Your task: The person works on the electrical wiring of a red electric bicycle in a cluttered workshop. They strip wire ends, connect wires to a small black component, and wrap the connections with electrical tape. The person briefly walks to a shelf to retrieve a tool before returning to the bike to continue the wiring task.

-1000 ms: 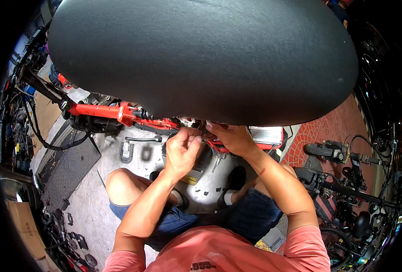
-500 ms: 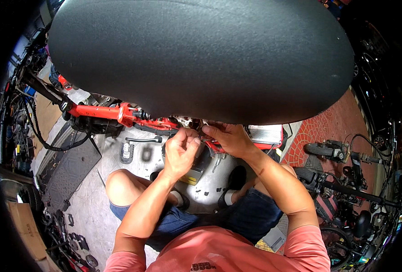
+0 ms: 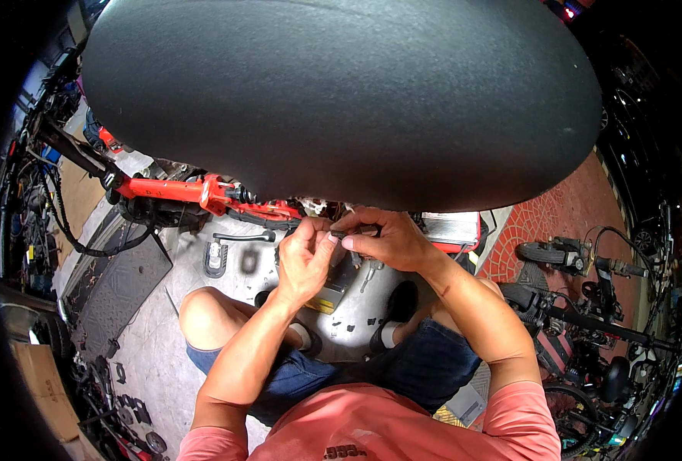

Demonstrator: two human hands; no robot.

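Black covering on a broad seat (image 3: pixel 341 100) fills the upper view, and the hands meet by its near edge. Half a second ago the right hand's (image 3: pixel 393 240) fingers reached up at that edge; now they are drawn down against the left hand (image 3: pixel 304 265). Both are nearly closed, thumbs pressed to fingers, pinching a small dark piece (image 3: pixel 338 233) between them, perhaps a connector, though too small to tell. The red frame (image 3: pixel 168 188) lies unmoved leftward.

A seat (image 3: pixel 341 100) spans the frame's upper centre, above the left hand (image 3: pixel 305 257) and right hand (image 3: pixel 391 242); cardboard (image 3: pixel 45 384) lies lower left.
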